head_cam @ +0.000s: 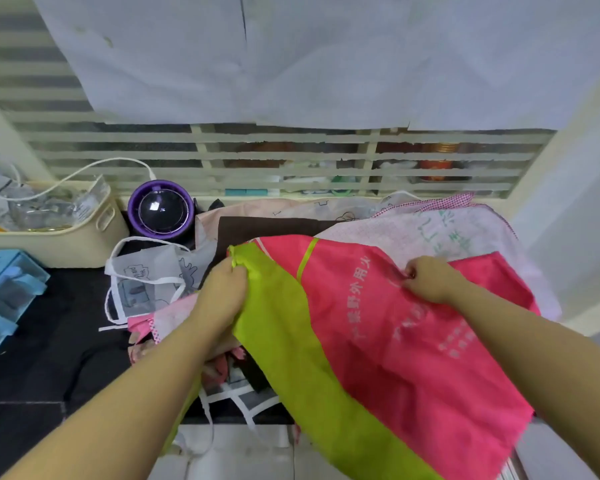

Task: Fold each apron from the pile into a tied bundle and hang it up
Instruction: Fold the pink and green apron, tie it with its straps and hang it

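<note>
A pink apron [413, 348] with a lime-green border and pale printed characters lies spread across the pile, hanging over the counter's front edge. My left hand [222, 296] grips the green edge near its upper left corner. My right hand [426, 278] pinches the pink fabric further right. Beneath it lie more aprons: a pale pink one with green print [447, 233], a dark brown one [257, 226], and a white printed one with white ties [146, 275] to the left.
A black counter [42, 344] carries a cream basket [66, 237] of clear items, a purple round device [160, 211] with a white cable, and a blue box [0, 292] at left. A slatted window grille [291, 154] and hanging white cloth [291, 57] are behind.
</note>
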